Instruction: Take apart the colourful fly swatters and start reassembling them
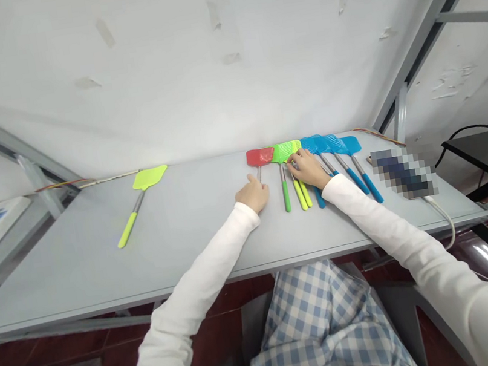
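My left hand (pixel 252 194) is closed round the handle of a red fly swatter (pixel 259 157); its grip is hidden in the fingers. Bent over the row, my right hand (pixel 308 169) has its fingertips together at the metal shaft of a yellow-green fly swatter (pixel 300 195). A second yellow-green handle lies right beside that one. Between my hands is a green fly swatter (pixel 286 195), its head overlapping the red and yellow ones. Several blue fly swatters (pixel 350 144) are fanned to the right, partly behind my right hand and sleeve.
A lone yellow-green fly swatter (pixel 150 177) lies on the left of the grey table (pixel 75 251). A blurred-out phone-like object (pixel 403 174) with a white cable (pixel 446 217) is at the right. The white wall (pixel 196 110) borders the table's back; metal posts frame both ends.
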Demonstrator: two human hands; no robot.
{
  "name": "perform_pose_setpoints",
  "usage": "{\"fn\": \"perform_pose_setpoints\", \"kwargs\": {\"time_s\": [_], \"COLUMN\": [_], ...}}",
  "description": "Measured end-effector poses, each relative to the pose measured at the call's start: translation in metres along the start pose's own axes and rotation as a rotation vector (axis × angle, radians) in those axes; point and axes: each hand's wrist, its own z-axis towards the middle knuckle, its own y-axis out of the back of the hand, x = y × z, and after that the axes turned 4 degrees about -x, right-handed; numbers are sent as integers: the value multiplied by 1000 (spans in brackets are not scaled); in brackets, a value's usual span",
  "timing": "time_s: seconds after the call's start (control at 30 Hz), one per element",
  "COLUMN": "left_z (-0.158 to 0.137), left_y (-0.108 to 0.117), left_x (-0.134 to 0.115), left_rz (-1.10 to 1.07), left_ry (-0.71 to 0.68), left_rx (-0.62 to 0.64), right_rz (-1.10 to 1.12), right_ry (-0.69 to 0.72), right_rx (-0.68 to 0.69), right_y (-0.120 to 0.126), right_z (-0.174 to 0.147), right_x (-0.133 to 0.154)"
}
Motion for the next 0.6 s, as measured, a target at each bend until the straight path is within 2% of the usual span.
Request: {"fn": "perform_pose_setpoints", "kwargs": {"time_s": [0.1, 0.2, 0.43, 0.6], "left_z": [3, 5, 2, 2], "left_y": [-7, -16, -24, -27], "left_x": [-18, -26, -20, -20], "left_rz": [63, 66, 40, 10], "left_ry": [-83, -174, -337, -396], "left_rx": [3, -6, -74, -88], "right_rz": [-9, -11, 8, 6], "right_ry": [17, 32, 43, 15], "right_rx": [6, 15, 60, 83], "right_y": [2, 4, 4, 1], "right_z": [-4, -6, -6, -5], "right_x": [4, 8, 9, 8]}}
